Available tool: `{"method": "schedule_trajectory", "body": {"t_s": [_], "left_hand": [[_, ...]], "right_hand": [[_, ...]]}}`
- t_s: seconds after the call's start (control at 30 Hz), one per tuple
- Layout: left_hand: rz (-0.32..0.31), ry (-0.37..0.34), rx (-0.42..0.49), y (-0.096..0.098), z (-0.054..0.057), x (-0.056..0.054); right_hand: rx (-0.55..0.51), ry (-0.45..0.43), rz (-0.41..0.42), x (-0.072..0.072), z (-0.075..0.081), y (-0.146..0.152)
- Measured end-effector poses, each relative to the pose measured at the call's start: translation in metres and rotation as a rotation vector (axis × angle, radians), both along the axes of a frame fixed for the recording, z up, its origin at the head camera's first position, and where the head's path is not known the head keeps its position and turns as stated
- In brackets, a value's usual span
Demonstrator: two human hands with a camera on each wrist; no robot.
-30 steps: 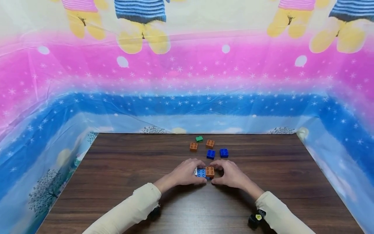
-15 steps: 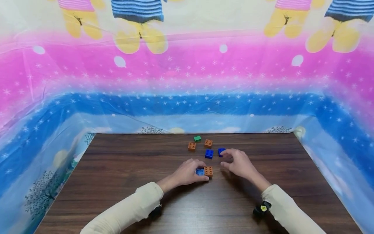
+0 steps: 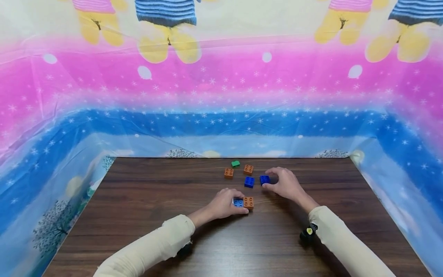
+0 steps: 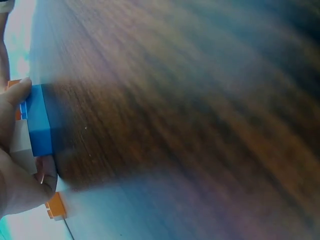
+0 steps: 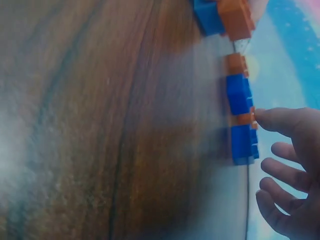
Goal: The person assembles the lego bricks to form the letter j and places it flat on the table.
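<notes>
My left hand (image 3: 223, 204) grips a small toy brick stack on the table. In the left wrist view the stack shows a blue brick (image 4: 39, 120) at the bottom, a white brick (image 4: 21, 142) on it, and an orange brick (image 4: 13, 84) partly behind the thumb. From the head view, the orange brick (image 3: 248, 202) sits at the stack's right end. My right hand (image 3: 284, 184) is at a dark blue brick (image 3: 264, 179), thumb in front and fingers behind. In the right wrist view its fingers (image 5: 287, 172) are spread and look apart from that brick (image 5: 243, 142).
Left of the right hand stands another dark blue brick (image 3: 249, 182). Beyond it lie two orange bricks, one on the right (image 3: 248, 169) and one on the left (image 3: 228, 173), plus a green brick (image 3: 235, 164). A printed curtain (image 3: 221, 146) borders the dark wooden table (image 3: 145, 192).
My right hand has left the brick stack and moved forward and right to the right-hand dark blue brick. The left hand has stayed on the stack.
</notes>
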State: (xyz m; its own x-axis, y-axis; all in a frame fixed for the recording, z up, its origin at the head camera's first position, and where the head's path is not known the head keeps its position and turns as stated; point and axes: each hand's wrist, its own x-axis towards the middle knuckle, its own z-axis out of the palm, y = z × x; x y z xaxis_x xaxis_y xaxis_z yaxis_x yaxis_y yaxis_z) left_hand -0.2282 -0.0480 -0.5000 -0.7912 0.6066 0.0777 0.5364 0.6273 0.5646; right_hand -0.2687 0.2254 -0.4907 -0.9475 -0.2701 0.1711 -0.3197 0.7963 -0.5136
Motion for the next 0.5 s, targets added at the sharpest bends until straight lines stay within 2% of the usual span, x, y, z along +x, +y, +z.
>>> {"method": "schedule_trajectory", "body": {"t_s": [0.27,0.5], "left_hand": [[0.004,-0.013,0.018,0.0,-0.001,-0.001],[0.007,-0.027,0.036,-0.001,-0.002,-0.001]], "right_hand": [[0.037,-0.019,0.055,-0.015,-0.013,0.002],[0.05,-0.009,0.079,-0.019,-0.019,0.0]]}}
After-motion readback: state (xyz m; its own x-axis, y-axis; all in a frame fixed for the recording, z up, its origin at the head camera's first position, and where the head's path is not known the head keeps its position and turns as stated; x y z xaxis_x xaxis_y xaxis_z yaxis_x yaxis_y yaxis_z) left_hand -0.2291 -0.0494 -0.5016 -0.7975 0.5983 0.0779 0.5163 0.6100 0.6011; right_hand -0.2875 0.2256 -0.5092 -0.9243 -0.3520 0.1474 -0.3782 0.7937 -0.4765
